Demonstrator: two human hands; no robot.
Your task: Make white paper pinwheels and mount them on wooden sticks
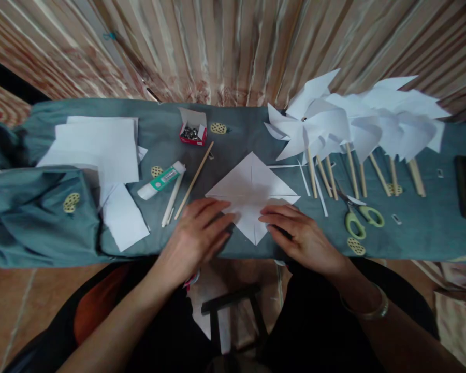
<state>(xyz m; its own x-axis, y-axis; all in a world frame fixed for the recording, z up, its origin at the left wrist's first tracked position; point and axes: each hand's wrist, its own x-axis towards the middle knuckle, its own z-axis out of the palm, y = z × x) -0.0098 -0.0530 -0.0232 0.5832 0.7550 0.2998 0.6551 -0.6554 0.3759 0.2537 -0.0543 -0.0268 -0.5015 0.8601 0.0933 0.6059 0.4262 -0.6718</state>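
Surface: teal cloth over a table, with a striped curtain behind.
Paper: a white square lying flat as a diamond, lines running along its diagonals, under the fingertips of both hands.
Left hand: open, fingers flat on the paper's lower left edge, gripping nothing.
Right hand: open, fingertips pressing the lower right edge.
Left of the hands: stick near, glue just beyond it, sheets further out.
Right of the hands: scissors near, pinwheels farther off.
Beyond the paper: box, lid open.
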